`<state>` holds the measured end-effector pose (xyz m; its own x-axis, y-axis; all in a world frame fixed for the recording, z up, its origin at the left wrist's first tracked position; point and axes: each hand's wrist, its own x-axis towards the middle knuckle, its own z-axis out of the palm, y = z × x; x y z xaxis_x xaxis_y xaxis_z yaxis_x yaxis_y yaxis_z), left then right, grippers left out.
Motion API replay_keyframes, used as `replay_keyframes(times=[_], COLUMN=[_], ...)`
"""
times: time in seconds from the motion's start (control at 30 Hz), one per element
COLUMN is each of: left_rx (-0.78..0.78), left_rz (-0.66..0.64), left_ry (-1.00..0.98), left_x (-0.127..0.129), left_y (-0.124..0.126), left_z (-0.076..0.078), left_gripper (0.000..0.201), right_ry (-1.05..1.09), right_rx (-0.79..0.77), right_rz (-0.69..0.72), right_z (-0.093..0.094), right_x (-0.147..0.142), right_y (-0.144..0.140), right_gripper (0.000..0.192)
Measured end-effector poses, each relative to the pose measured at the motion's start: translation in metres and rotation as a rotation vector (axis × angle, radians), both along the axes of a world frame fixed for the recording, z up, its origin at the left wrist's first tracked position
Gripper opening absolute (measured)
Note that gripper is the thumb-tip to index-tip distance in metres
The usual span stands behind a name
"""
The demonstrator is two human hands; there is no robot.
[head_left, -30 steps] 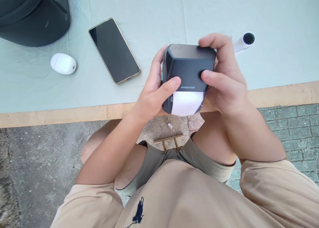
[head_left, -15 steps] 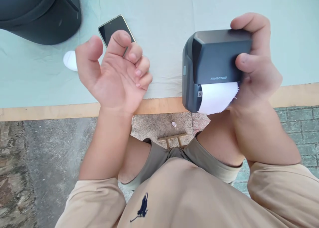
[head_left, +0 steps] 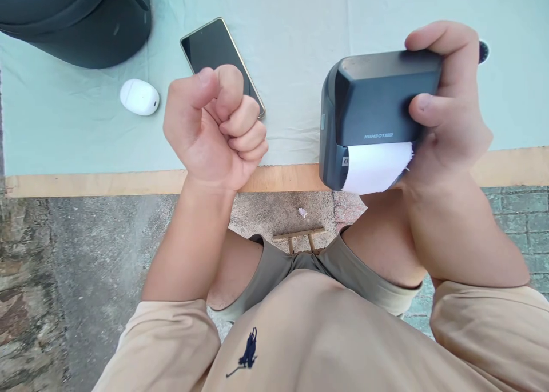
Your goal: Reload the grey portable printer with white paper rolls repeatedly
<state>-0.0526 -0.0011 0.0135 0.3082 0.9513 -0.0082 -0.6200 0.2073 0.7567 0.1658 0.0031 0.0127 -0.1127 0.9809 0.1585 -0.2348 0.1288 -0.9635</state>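
Note:
My right hand (head_left: 454, 112) grips a dark grey label printer (head_left: 386, 106) marked NIIMBOT by its right end, thumb on the front and fingers over the top. A tongue of white label paper (head_left: 377, 166) with a ragged right edge hangs out of its front slot. The printer is held above the table's front edge. To the left, my left hand (head_left: 217, 129) is turned palm up and curled into a fist, with nothing in it. Behind that fist lies a smartphone (head_left: 223, 55) with a dark screen, its lower part partly covered by the hand.
A white rounded case (head_left: 139, 97) rests on the pale green tablecloth (head_left: 295, 49), left of the phone. At the back left stands a black zipped bag (head_left: 86, 32). A small round dark object (head_left: 484, 52) shows behind my right hand. The table has a wooden front edge (head_left: 283, 178).
My left hand's fingers and thumb have curled from half spread into a fist. The view has shifted slightly, uncovering the white case and the small round object. The printer stays in my right hand.

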Motion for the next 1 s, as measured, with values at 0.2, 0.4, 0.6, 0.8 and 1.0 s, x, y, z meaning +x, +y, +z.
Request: replay_keyframes(times=[0.2, 0.4, 0.6, 0.8, 1.0], left_rx=[-0.052, 0.068, 0.146, 0.267, 0.108], left_rz=[0.014, 0.009, 0.133, -0.024, 0.147], left_ry=[-0.057, 0.039, 0.104, -0.005, 0.081], left_x=[-0.001, 0.001, 0.0, -0.002, 0.003], left_y=[0.001, 0.002, 0.007, 0.01, 0.008], left_z=[-0.008, -0.004, -0.013, -0.022, -0.015], left_gripper=[0.059, 0.066, 0.05, 0.035, 0.052], right_ry=[0.02, -0.003, -0.012, -0.012, -0.026], right_rx=[0.026, 0.037, 0.04, 0.041, 0.029], right_rz=[0.022, 0.02, -0.004, 0.006, 0.009], right_z=[-0.003, -0.005, -0.007, -0.009, -0.009], right_x=[0.0, 0.003, 0.003, 0.003, 0.005], right_y=[-0.001, 0.001, 0.0, 0.0, 0.0], right_gripper=[0.036, 0.036, 0.036, 0.037, 0.037])
